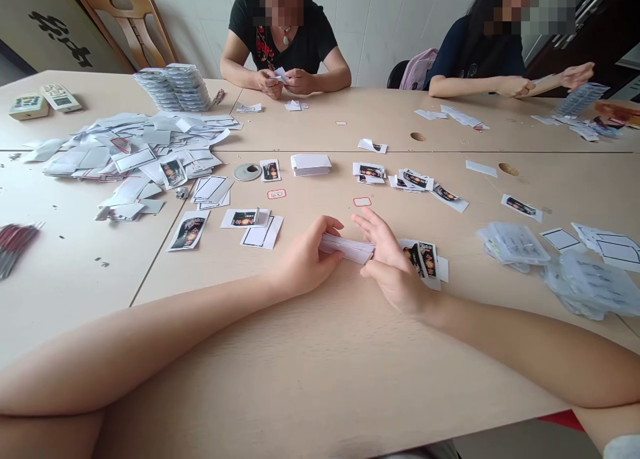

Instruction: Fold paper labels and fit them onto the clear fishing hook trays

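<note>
My left hand [313,256] grips a stack of white paper cards [347,247] between thumb and fingers, held just over the table. At the stack's other end is my right hand [393,266], its fingers stretched out and apart, the palm side against the card ends. Right beside that hand lie black printed cards [429,259], partly hidden by it. Left of my left hand are blank bordered cards [263,232] and a printed card [245,218] with a small clear piece on it. Beyond my hands sits a neat white card stack [311,164].
A big heap of white cards [135,146] spreads at the left, with bundled packs [173,86] behind it. Clear plastic bags [590,279] lie at the right. Across the table [300,379] sit two people, one holding a paper [281,75]. Round holes [418,136] pierce the tabletop.
</note>
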### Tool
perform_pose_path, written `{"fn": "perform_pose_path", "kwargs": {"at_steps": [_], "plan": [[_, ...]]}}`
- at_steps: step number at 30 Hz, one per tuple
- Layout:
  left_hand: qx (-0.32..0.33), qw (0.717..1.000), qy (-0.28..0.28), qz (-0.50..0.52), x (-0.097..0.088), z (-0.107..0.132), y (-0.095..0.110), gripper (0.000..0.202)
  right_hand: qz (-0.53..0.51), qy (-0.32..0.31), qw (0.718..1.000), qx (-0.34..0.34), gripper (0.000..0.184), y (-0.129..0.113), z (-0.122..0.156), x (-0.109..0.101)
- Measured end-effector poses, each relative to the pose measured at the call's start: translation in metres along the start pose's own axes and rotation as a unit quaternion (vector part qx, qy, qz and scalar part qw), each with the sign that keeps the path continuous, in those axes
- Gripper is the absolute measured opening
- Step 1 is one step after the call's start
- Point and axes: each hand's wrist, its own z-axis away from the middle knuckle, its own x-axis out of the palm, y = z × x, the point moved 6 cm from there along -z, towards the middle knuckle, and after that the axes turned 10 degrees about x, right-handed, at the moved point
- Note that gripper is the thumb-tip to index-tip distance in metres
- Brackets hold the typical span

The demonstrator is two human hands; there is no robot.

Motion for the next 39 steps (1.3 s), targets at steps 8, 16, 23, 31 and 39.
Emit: {"fn": "perform_pose_path", "kwargs": {"at_steps": [8, 16, 23, 31, 39], "plan": [[0.0, 0.999, -0.008, -0.035, -0.001, -0.002, 0.006, 0.019, 0.217, 0.016, 0.975, -0.054, 0.068, 0.001, 0.001, 0.007], [-0.005, 1.0, 0.014, -0.004, -0.001, -0.002, 0.002, 0.026, 0.562, 0.055, 0.804, -0.185, 0.054, -0.015, 0.011, 0.015], [-0.011, 1.0, 0.01, -0.005, 0.002, 0.001, 0.001, 0.034, 0.6, 0.106, 0.779, -0.147, 0.058, -0.024, 0.003, -0.005], [0.006, 0.993, -0.019, -0.112, -0.003, 0.001, 0.008, 0.024, 0.587, -0.042, 0.809, -0.017, 0.022, -0.011, -0.004, -0.009], [0.018, 0.987, -0.079, -0.141, -0.005, 0.003, 0.006, 0.025, 0.555, -0.057, 0.83, 0.0, 0.018, -0.009, -0.003, -0.009]]}}
